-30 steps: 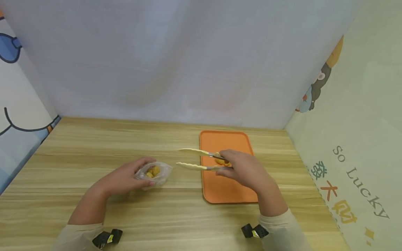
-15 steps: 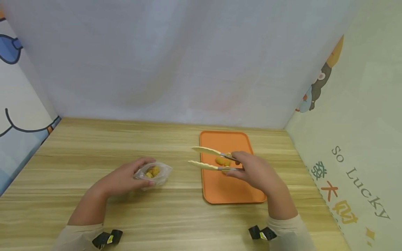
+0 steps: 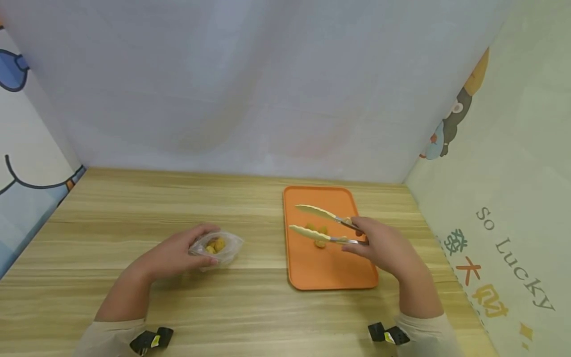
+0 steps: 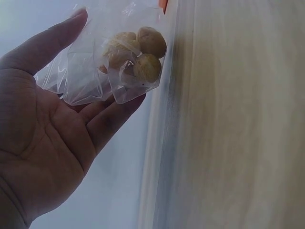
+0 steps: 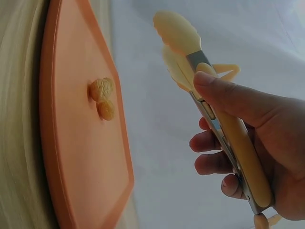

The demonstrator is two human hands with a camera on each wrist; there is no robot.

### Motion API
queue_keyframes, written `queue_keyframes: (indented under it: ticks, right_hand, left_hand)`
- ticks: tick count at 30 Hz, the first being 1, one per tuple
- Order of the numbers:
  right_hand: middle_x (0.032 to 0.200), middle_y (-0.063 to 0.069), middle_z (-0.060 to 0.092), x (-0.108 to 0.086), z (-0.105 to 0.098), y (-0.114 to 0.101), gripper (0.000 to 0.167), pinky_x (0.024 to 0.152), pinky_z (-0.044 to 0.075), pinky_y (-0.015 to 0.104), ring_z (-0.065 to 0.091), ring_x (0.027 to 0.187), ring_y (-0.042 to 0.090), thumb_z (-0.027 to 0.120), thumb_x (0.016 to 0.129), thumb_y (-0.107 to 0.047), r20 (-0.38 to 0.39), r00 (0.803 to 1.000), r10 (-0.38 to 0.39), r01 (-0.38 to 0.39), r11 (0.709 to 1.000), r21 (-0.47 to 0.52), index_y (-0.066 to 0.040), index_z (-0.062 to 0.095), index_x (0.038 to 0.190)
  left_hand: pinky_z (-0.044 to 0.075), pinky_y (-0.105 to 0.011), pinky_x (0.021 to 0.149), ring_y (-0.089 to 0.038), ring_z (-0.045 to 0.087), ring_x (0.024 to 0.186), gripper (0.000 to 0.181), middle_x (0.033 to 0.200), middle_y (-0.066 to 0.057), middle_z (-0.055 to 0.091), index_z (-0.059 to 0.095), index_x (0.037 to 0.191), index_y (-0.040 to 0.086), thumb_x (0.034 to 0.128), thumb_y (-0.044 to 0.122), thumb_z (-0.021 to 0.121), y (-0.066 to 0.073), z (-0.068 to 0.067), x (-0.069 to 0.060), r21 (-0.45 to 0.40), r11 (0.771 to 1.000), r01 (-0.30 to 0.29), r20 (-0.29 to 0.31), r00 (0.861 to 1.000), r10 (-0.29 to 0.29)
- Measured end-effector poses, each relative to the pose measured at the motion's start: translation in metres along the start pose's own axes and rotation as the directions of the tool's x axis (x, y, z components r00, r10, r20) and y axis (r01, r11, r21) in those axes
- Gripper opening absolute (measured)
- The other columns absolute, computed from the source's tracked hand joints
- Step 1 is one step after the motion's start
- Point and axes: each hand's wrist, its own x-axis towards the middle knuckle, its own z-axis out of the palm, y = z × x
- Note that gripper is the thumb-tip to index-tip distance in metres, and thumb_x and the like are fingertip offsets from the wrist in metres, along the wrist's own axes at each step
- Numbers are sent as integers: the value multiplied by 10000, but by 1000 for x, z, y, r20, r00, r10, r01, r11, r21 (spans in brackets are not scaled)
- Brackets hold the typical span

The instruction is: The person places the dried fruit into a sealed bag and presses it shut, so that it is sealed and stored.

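Note:
My left hand [image 3: 178,254] holds a clear plastic bag [image 3: 230,253] by its sides, thumb on one side and fingers on the other, its mouth spread. Several roundish yellow-brown lumps [image 4: 147,68], resembling peeled chestnuts, lie inside the bag. In my right hand [image 3: 385,245] is a pair of tongs [image 5: 233,138] with cream scalloped tips. The tips are spread apart with nothing between them, above the orange tray [image 3: 327,272]. On that tray sit a few similar lumps [image 5: 101,89], partly covered by the tongs in the head view.
A wood-grain table [image 3: 250,307] carries everything. A pale cloth [image 3: 250,89] hangs behind its far edge. To the right stands a light green wall [image 3: 526,163] with printed letters and a cartoon figure; a panel with cartoon drawings [image 3: 35,134] is at the left.
My right hand has moved to the right with the spread tongs, from beside the bag back over the tray. The left hand and the bag have barely moved.

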Motion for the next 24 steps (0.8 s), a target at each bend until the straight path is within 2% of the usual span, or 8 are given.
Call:
queue_keyframes:
  ticks: [4,9,18,24]
  right_hand:
    - [1024,21,641,-7,-2,7,527,627,453,324,552,742,143,628,816,-675,6,1000,19,-20,999,25,-205,582,1050]
    - [993,14,632,-14,-7,13,542,615,438,317,528,714,135,627,815,-680,3,999,41,-41,998,36,-193,580,1049]
    - [746,-8,462,-26,-12,26,494,523,350,288,375,586,132,672,819,-628,-3,999,46,-46,998,38,-165,518,900]
    - [718,7,436,-31,-17,33,535,531,338,305,379,590,144,677,813,-630,50,996,80,-83,995,55,-131,496,879]
  left_hand:
    - [450,-427,865,-229,547,1087,751,1312,-60,553,423,1454,227,837,530,724,1,2,-7,-11,1000,11,-2,1000,-11]
    - [452,-420,856,-217,553,1063,735,1284,-53,566,430,1442,239,835,531,726,3,4,-18,-10,1000,24,-14,1000,-24]
    - [447,-441,882,-229,547,1108,761,1324,-59,551,417,1460,211,841,537,716,8,7,-36,-10,999,47,-28,999,-47]
    - [450,-433,875,-228,545,1109,754,1333,-58,545,412,1462,218,845,525,718,9,7,-37,-30,998,51,-18,999,-52]
